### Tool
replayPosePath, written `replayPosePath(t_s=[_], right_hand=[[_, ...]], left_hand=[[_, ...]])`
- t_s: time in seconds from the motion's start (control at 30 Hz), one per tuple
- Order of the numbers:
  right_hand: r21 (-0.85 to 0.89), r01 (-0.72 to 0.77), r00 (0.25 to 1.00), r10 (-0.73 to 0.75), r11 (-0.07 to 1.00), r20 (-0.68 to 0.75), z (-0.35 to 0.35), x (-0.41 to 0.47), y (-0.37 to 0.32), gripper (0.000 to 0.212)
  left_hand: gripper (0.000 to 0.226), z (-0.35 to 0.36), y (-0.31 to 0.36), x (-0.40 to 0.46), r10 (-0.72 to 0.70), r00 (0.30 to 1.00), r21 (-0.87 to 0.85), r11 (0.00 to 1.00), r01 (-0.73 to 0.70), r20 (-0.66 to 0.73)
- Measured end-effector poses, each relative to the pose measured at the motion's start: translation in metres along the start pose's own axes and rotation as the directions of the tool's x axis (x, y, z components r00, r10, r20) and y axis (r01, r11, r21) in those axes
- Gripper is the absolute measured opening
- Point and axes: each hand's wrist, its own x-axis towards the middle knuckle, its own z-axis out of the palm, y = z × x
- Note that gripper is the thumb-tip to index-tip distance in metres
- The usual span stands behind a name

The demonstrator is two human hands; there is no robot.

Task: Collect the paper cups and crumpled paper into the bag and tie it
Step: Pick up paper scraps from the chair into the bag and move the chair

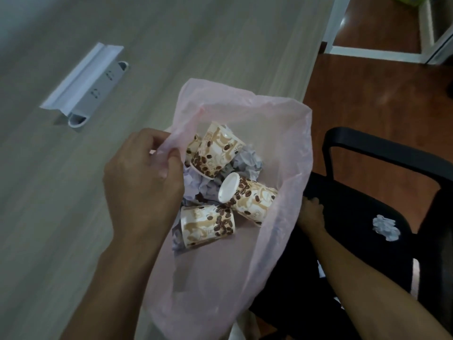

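Head view: left hand (142, 177) pinches bag (289, 148) rim; right hand (312, 214) half hidden behind bag, grip unclear.

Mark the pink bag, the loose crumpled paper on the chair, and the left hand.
pink bag (289, 133): head view, on its far right wall.
crumpled paper (386, 227): head view, on its middle.
left hand (142, 177): head view, on its back.

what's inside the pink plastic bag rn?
Pink plastic bag: coffee-bean-print paper cups, at least three, lying on crumpled white paper. Anything beneath them is hidden.
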Motion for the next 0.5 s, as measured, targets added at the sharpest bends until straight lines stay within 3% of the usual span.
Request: replayPosePath(t_s=[0.13,0.33,0.5], right_hand=[[0.335,-0.026,0.999,0.039,0.942,-0.034,0.004,-0.051,0.003,0.026],[0.754,0.050,0.949,0.205,0.655,-0.241,-0.091,-0.164,-0.039,0.013],[0.796,0.400,0.846,0.151,0.453,-0.511,-0.197,-0.251,-0.082,0.020]], left_hand=[[0.013,-0.011,0.005,0.003,0.007,1.000,-0.037,0.999,-0.006,0.021],[0.019,-0.035,0.019,0.011,-0.084,0.996,-0.119,0.989,0.088,0.034],[0.020,-0.044,0.027,0.016,-0.142,0.988,-0.174,0.973,0.152,0.064]])
